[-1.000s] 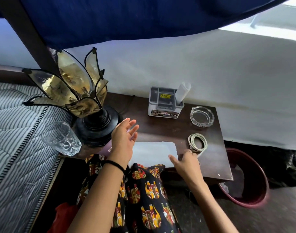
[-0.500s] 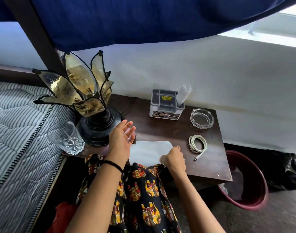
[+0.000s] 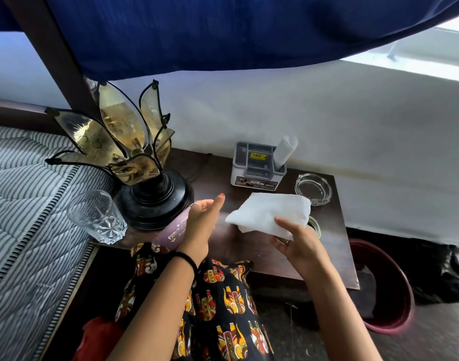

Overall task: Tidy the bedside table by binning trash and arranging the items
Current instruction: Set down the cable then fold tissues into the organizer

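Observation:
My right hand (image 3: 297, 241) grips a folded white cloth (image 3: 270, 212) and holds it above the dark wooden bedside table (image 3: 335, 254). To its left my left hand (image 3: 201, 222) is open, thumb up, just in front of a purple book (image 3: 175, 231) lying at the table's front edge. The coiled white cable (image 3: 315, 226) is mostly hidden behind the cloth and my right hand.
A black-based lamp with gold petals (image 3: 145, 178) fills the table's left side, a clear drinking glass (image 3: 98, 217) beside it. A grey organiser (image 3: 257, 166) with a rolled paper and a glass ashtray (image 3: 313, 188) stand at the back. A maroon bin (image 3: 387, 290) sits on the floor, right.
My right hand closed on the white cloth that lay flat at the table's front edge and lifted it up and to the right. The purple book beneath now shows.

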Demonstrator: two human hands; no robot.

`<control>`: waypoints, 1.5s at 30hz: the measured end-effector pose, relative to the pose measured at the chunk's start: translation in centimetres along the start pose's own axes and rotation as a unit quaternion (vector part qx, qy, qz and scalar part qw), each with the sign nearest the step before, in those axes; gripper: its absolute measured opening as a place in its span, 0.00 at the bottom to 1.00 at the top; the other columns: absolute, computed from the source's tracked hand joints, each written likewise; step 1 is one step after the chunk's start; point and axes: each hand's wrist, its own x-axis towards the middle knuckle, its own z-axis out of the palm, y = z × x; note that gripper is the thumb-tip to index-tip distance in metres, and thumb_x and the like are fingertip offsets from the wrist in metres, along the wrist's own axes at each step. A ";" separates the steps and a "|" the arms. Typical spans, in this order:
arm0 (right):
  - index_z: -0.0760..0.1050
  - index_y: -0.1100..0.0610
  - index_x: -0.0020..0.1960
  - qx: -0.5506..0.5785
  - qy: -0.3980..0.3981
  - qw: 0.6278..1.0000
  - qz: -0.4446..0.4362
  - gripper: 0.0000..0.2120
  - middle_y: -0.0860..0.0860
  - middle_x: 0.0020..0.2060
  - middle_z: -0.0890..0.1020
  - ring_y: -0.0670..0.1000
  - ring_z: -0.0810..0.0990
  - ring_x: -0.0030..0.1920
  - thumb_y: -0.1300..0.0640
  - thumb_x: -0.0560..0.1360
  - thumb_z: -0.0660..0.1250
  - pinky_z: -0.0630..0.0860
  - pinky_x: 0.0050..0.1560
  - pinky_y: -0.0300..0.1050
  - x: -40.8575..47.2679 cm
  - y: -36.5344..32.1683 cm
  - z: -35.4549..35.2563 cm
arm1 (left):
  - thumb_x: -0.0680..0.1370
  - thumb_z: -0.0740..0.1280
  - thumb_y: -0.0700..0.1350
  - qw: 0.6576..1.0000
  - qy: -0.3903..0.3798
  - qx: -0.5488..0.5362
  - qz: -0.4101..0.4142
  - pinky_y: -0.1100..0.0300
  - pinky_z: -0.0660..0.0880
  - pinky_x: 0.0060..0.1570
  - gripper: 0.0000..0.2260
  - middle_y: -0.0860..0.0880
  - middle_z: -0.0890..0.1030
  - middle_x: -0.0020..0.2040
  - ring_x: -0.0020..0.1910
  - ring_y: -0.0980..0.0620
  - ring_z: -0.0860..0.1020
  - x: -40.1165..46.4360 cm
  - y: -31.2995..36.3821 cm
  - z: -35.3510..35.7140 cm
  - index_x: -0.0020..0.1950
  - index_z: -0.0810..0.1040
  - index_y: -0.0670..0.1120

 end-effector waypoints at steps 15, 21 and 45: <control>0.81 0.52 0.56 -0.041 -0.135 0.990 -0.009 0.19 0.52 0.55 0.84 0.53 0.83 0.54 0.54 0.66 0.75 0.81 0.46 0.46 -1.3 -0.3 -1.5 | 0.78 0.63 0.50 0.972 -0.145 -0.159 -0.099 0.53 0.76 0.46 0.10 0.43 0.82 0.50 0.48 0.46 0.79 -0.6 1.4 0.5 0.53 0.78 0.46; 0.83 0.47 0.51 0.023 -0.119 0.993 -0.010 0.12 0.52 0.54 0.85 0.54 0.83 0.55 0.44 0.72 0.68 0.81 0.44 0.48 -1.4 -0.4 -1.1 | 0.81 0.59 0.45 0.971 -0.160 -0.154 -0.085 0.54 0.75 0.45 0.13 0.44 0.80 0.56 0.50 0.47 0.78 -1.1 1.5 0.9 0.63 0.74 0.45; 0.70 0.54 0.63 -0.079 -0.004 0.988 -0.136 0.22 0.59 0.57 0.80 0.56 0.82 0.52 0.69 0.72 0.68 0.77 0.55 0.57 -0.1 -0.3 -0.5 | 0.71 0.72 0.34 0.984 -0.150 -0.034 -0.090 0.53 0.80 0.42 0.22 0.43 0.79 0.56 0.52 0.46 0.79 -0.7 -0.3 1.1 0.64 0.69 0.40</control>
